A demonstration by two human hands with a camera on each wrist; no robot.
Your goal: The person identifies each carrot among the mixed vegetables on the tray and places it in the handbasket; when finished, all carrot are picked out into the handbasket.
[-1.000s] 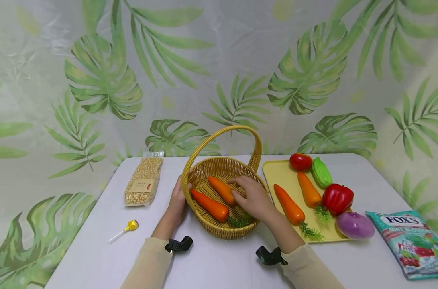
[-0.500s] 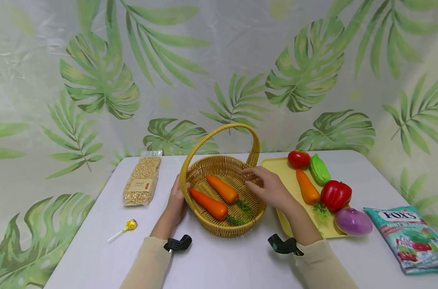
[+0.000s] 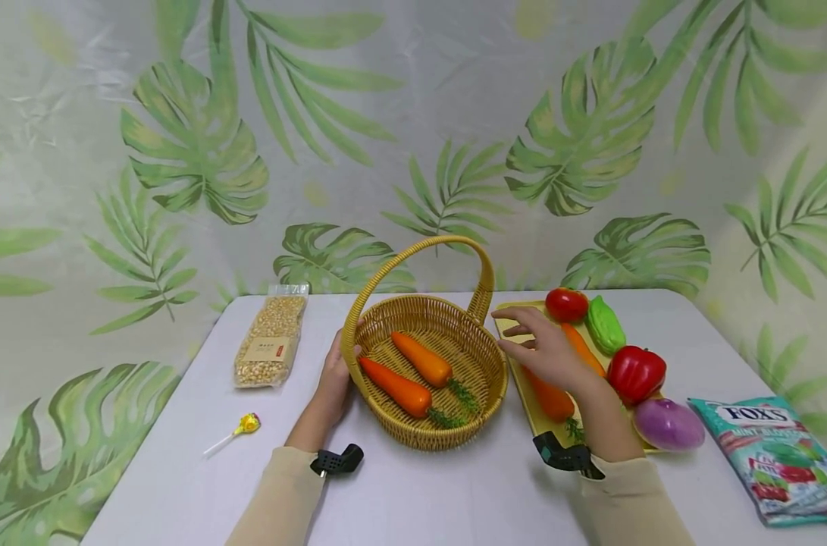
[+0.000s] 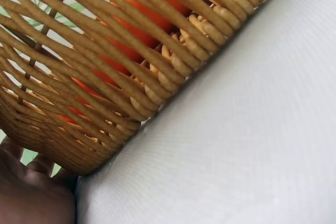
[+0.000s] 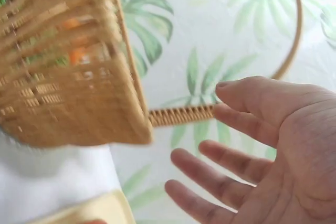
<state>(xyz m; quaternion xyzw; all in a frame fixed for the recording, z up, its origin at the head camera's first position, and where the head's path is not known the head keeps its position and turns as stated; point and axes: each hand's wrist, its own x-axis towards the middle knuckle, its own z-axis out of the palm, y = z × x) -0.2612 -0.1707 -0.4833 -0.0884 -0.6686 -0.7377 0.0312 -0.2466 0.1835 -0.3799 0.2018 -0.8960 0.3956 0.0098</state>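
Note:
A round wicker basket with a tall arched handle stands mid-table, holding two orange toy carrots with green tops. My left hand holds the basket's left side by the rim, near the foot of the handle. In the left wrist view, the fingers lie against the outer weave. My right hand hovers over the yellow tray, just right of the basket, fingers spread and holding nothing. Beneath it lie two more carrots, partly hidden by the hand and arm.
On the tray's right side are a tomato, a green vegetable, a red bell pepper and a purple eggplant. A FOX'S candy bag lies far right. To the left are a grain bag and a lollipop.
My right hand has let go of the upper carrot in the basket and moved right, out over the tray. The left hand stays at the basket's side.

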